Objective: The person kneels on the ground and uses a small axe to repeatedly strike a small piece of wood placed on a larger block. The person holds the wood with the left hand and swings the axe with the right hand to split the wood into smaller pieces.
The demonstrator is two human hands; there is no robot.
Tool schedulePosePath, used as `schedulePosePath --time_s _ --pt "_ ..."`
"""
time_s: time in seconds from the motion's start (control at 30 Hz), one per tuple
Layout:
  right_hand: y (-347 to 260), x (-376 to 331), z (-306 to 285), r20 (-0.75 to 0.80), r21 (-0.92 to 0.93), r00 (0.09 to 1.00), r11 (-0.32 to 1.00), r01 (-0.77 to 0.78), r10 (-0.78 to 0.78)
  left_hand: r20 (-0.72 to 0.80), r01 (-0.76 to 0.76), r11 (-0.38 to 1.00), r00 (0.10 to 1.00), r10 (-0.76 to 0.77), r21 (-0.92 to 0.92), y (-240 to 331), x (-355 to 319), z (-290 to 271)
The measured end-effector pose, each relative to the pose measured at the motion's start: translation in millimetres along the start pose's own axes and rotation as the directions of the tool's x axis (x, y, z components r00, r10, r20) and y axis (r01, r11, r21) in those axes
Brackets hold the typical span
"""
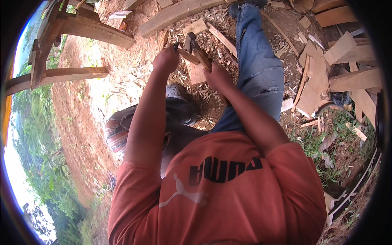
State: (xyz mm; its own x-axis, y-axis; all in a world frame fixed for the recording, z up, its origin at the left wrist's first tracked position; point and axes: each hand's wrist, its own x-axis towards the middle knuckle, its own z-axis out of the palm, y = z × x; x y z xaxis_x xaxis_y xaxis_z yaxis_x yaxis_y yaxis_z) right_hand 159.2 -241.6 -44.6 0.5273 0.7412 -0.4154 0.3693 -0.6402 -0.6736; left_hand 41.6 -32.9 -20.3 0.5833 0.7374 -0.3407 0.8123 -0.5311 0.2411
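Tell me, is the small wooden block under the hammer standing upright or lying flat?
Lying flat: the wooden block shows its broad face among the wood chips, below the hammer.

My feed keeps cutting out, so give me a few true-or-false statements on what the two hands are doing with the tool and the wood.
1. The right hand grips the wooden handle of a hammer-like tool. True.
2. The left hand lies open and flat on the ground. False: it is closed and raised beside the tool's handle, holding something small and dark that I cannot make out.
3. A small wood block lies on the ground just beneath the hands. True.
4. The ground around the block is bare concrete. False: it is reddish soil strewn with wood chips and offcuts.
5. Cut boards are piled to the person's right. True.
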Motion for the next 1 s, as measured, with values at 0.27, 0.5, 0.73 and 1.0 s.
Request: schedulePosePath --time_s 0.27,0.5,0.73,1.0 --pt "2 -1 4 -0.011 -0.047 0.999 0.998 0.030 -0.031 0.076 0.044 0.999 0.996 -0.046 0.029 5 -4 -3" --pt "2 10 -4 -0.031 -0.006 0.999 1.000 0.013 -0.013 0.038 0.044 0.999 0.998 -0.045 0.028 5 -10 -9" --pt "1 9 -3 -0.010 0.014 1.000 1.000 -0.025 0.026 0.025 -0.002 1.000 1.000 0.002 0.026 3 -5 -5" --pt "-24 9 -20 0.026 0.008 1.000 1.000 0.006 -0.006 -0.016 -0.036 0.999 0.999 0.037 0.018 -8 -2 1"
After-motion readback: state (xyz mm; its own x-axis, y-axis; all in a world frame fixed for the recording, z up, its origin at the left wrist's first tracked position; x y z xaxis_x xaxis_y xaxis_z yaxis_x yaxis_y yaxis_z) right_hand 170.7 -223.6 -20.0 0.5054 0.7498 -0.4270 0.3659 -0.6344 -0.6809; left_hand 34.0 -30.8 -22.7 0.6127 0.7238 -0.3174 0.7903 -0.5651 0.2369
